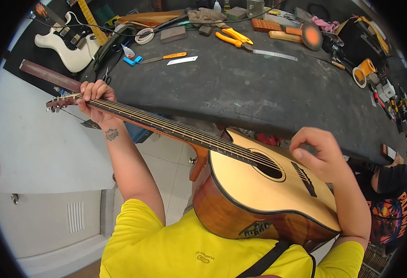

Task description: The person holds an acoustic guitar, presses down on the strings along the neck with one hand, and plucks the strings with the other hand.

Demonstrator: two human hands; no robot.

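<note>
A guitar [233, 173] is held against a yellow shirt [166, 243], beside a dark bench [240, 88]. Its neck [152, 124] is clasped near the headstock [57, 102] by the left hand [104, 91], wrapped round it. Near the bridge [305, 180], the right hand [320, 150] is raised, half curled; whether anything is held cannot be told.

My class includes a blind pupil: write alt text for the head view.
A person in a yellow shirt holds an acoustic guitar, left hand around the neck near the pegs, right hand curled above the body. Beyond is a dark workbench with pliers and a ruler; a white electric guitar is at left.
</note>
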